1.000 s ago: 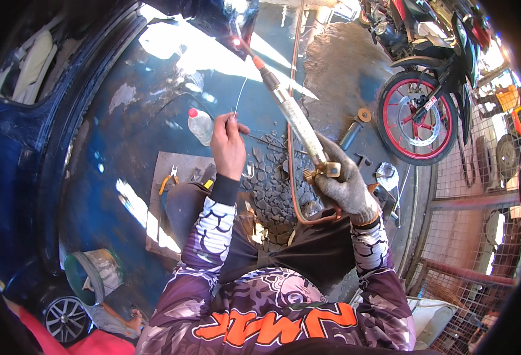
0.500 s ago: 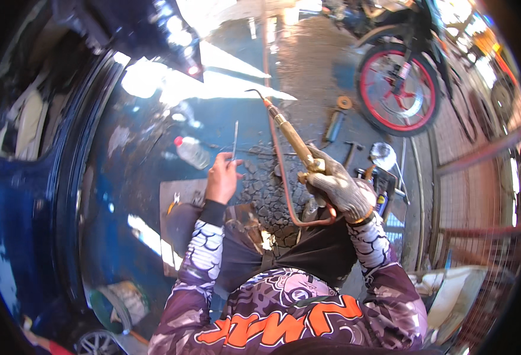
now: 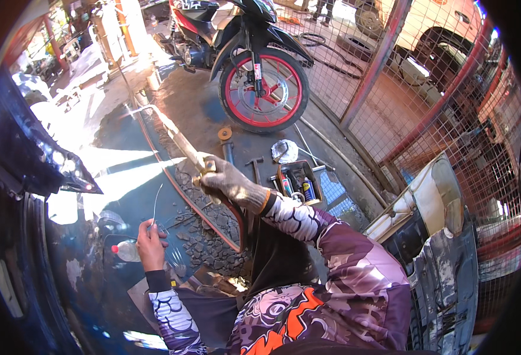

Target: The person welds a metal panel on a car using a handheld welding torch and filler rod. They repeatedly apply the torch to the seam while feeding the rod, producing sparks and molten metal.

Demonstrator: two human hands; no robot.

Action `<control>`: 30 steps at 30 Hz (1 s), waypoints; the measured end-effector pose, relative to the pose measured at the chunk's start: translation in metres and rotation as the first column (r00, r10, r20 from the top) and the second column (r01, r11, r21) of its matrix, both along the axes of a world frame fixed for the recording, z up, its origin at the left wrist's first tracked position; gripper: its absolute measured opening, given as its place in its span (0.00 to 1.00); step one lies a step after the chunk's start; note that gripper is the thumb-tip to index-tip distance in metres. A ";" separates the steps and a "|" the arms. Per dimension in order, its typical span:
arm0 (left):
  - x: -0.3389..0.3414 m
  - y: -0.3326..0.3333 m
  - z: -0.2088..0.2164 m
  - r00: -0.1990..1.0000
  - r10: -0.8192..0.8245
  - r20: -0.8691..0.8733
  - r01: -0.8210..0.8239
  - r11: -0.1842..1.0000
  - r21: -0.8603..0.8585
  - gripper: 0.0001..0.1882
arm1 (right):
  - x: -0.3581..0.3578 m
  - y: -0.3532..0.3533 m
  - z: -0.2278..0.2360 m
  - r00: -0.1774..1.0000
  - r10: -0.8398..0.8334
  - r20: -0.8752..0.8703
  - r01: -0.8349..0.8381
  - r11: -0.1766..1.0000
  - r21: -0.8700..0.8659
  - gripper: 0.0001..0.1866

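Observation:
My gloved right hand (image 3: pixel 234 183) is closed around the brass handle of a gas torch (image 3: pixel 180 141), held in the air with its thin bent tip pointing away to the far left. A reddish hose (image 3: pixel 185 197) loops below the torch near the floor. Between the fingers of my bare left hand (image 3: pixel 151 247), a thin metal rod (image 3: pixel 156 204) points upward. Beside that hand a clear plastic bottle (image 3: pixel 129 251) with a red cap lies on the floor. Broken dark chunks (image 3: pixel 207 241) are spread between my hands, below the torch.
A dark blue car body (image 3: pixel 30 136) stands on the left. Ahead is a motorcycle with a red-rimmed wheel (image 3: pixel 264 90). An angle grinder (image 3: pixel 228 148), a hammer (image 3: pixel 256 167) and a tool tray (image 3: pixel 301 180) lie to the right, before a wire fence (image 3: pixel 402 89). Worn body panels (image 3: pixel 447 284) lean nearby.
My view has swung to the right, bringing the motorcycle, fence and panels further in. Both hands keep hold of the torch and the rod.

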State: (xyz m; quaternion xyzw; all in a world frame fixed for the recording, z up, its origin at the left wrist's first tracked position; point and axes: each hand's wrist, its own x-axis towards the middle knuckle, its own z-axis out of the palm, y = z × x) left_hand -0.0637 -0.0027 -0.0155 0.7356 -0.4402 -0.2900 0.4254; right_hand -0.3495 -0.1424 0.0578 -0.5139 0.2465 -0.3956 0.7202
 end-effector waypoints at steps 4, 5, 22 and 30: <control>0.002 0.002 -0.008 0.998 0.038 -0.040 -0.040 0.998 -0.042 0.12 | 0.014 -0.021 0.008 0.998 -0.022 0.060 0.021 0.999 0.025 0.15; 0.006 0.002 -0.014 0.998 0.065 0.005 -0.065 0.998 0.005 0.13 | 0.017 -0.023 0.009 0.997 -0.031 0.066 0.030 0.999 0.014 0.14; -0.001 0.005 -0.015 0.995 0.042 -0.095 -0.032 0.993 0.110 0.15 | 0.019 -0.019 -0.015 0.974 -0.038 0.222 -0.080 0.863 0.499 0.10; 0.000 0.000 -0.032 0.937 0.024 0.348 -0.038 0.999 0.036 0.13 | 0.020 -0.019 -0.017 0.966 0.004 0.259 -0.135 0.860 0.491 0.09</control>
